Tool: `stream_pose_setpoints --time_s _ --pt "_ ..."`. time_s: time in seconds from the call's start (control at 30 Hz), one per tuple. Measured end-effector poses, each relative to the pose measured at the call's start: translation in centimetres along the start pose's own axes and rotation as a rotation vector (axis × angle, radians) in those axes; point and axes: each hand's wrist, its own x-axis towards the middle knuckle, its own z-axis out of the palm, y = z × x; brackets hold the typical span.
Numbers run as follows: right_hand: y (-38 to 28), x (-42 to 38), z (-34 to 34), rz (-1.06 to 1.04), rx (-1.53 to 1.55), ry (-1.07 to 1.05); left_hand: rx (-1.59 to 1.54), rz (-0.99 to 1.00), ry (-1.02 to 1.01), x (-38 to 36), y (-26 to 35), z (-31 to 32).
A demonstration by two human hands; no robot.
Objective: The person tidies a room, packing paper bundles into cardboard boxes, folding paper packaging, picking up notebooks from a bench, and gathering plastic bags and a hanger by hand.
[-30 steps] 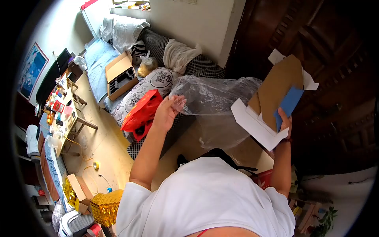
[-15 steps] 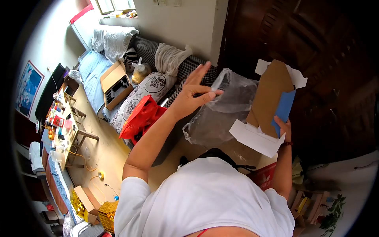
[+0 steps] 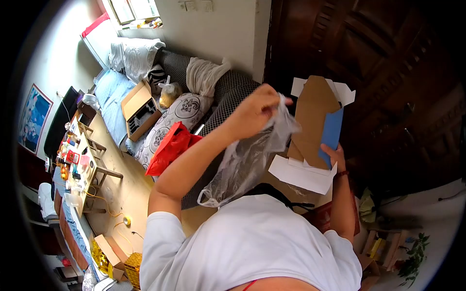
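My left hand (image 3: 257, 112) is raised in front of me, its fingers closed on the top of a clear plastic bag (image 3: 245, 160). The bag hangs down gathered, one handle loop reaching toward my shirt. On the right, my right hand (image 3: 335, 156) grips the lower edge of an opened cardboard box (image 3: 310, 123), thumb over its blue panel. Brown board shows inside the box, and white flaps stick out at its top and bottom. The bag's upper part is close beside the box's left edge.
A dark carved door (image 3: 388, 87) stands behind the box. To the left, a sofa (image 3: 170, 63) bears cushions, a red bag (image 3: 172, 150) and an open carton (image 3: 141, 109). A long low table (image 3: 104, 170) holds many small items. A tape roll (image 3: 126, 220) lies on the floor.
My left hand has closed on the plastic bag, which was spread wide and is now bunched up and pulled left, away from the box. The opened box appears slightly further left in view.
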Motion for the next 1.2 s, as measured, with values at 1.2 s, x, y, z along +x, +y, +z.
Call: stream_pose_setpoints --time_s 1.2 --pt "-1.6 -6.7 8.6 0.795 0.531 -0.631 0.57 -0.23 -0.186 6.0 -5.7 -10.1"
